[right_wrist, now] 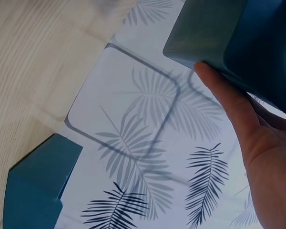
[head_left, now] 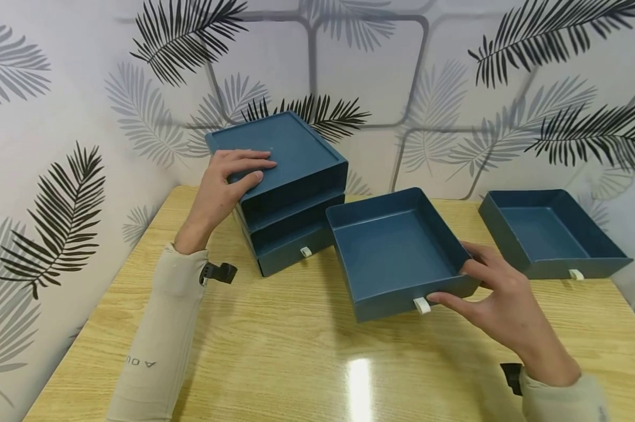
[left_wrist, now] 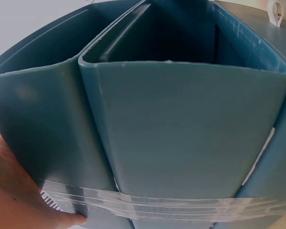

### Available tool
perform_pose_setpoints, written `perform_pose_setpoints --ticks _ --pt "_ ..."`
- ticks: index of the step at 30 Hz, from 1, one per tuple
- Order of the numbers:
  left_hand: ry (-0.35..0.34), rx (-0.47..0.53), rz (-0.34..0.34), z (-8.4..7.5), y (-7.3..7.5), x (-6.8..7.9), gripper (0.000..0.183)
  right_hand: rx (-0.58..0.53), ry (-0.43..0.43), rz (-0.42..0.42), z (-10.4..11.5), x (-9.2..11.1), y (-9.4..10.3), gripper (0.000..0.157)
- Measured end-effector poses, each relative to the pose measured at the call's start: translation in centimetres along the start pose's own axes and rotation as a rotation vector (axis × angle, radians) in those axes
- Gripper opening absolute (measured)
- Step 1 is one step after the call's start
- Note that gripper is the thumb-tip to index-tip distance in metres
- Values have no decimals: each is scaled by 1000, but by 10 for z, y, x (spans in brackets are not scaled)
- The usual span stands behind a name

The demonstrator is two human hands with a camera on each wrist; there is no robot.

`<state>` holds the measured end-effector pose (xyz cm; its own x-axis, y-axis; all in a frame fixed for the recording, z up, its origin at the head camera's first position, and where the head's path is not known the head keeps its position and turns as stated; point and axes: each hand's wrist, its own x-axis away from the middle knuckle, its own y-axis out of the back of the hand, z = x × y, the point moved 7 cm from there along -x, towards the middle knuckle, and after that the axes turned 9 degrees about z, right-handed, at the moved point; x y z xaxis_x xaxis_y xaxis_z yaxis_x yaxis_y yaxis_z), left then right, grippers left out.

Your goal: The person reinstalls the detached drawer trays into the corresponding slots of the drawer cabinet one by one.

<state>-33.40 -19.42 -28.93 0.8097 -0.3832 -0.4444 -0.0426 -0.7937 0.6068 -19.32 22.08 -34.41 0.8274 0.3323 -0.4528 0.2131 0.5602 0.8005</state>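
My left hand (head_left: pixel 225 181) lies on the left part of the top of a blue plastic drawer cabinet (head_left: pixel 291 146), its fingers extended over the lid. The cabinet has an open upper bay, and below it a drawer front (head_left: pixel 283 261) with a white pull tab. In the left wrist view, clear tape (left_wrist: pixel 181 207) runs across the cabinet's side. My right hand (head_left: pixel 499 299) grips a blue drawer (head_left: pixel 396 246) by its right front corner, thumb at the front near the white tab (head_left: pixel 422 305). The drawer is tilted, beside the cabinet, with nothing inside.
Another blue drawer (head_left: pixel 544 228) with a white tab sits at the right rear of the wooden table (head_left: pixel 275 351). A wall (head_left: pixel 365 70) with a leaf pattern stands directly behind the table. Black straps (head_left: pixel 219 273) are worn at the wrists.
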Motion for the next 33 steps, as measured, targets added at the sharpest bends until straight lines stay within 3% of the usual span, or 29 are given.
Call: perform_pose_setpoints --ticks 18,25,33 --pt "9 -9 -8 1 1 1 29 -17 25 23 15 -4 -17 45" --pt "0 -5 -5 1 0 1 29 -33 88 -7 24 -4 -19 46" --pt "-17 -1 -7 -1 0 0 29 -30 103 1 32 -2 -27 47"
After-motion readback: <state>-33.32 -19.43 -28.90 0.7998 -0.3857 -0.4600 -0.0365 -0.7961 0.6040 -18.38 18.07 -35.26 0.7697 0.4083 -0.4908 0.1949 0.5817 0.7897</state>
